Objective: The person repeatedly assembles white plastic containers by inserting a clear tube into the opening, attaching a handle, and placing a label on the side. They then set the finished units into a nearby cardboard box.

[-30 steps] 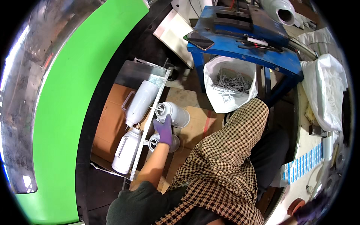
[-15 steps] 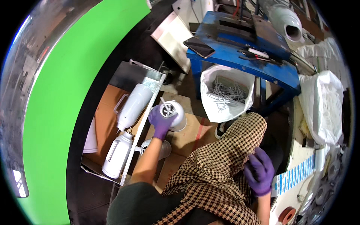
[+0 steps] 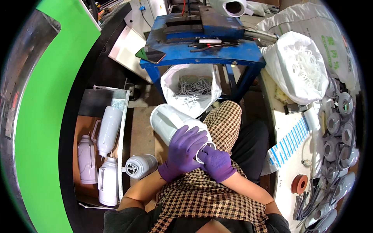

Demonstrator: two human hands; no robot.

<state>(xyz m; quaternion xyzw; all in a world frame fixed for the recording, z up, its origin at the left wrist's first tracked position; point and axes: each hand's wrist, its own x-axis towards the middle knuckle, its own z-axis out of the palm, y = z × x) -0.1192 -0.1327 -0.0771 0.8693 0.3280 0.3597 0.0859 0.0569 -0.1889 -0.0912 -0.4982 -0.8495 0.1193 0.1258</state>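
A white thermos jug [image 3: 167,122] lies tilted above my lap, its wide end pointing up and left and its round mouth toward me. My left hand [image 3: 182,151], in a purple glove, is wrapped over the jug near its neck. At the mouth is my right hand [image 3: 218,165], also gloved, with its fingers bent into the rim. Whatever those fingers grip is hidden inside the opening. To the left of my left forearm, a second jug [image 3: 142,166] shows small white parts in its mouth.
An open box [image 3: 123,143] at the left holds several white jugs [image 3: 108,134]. Ahead, a white sack [image 3: 168,83] of thin rods sits by a blue bench [image 3: 202,56] with a phone [image 3: 150,55] and pliers [image 3: 200,48]. Rings fill another sack [image 3: 289,85] at the right.
The jug has come from the cardboard at the left to above my lap and is now tilted toward me. My right hand has moved from beside my knee to its mouth. The view has shifted.
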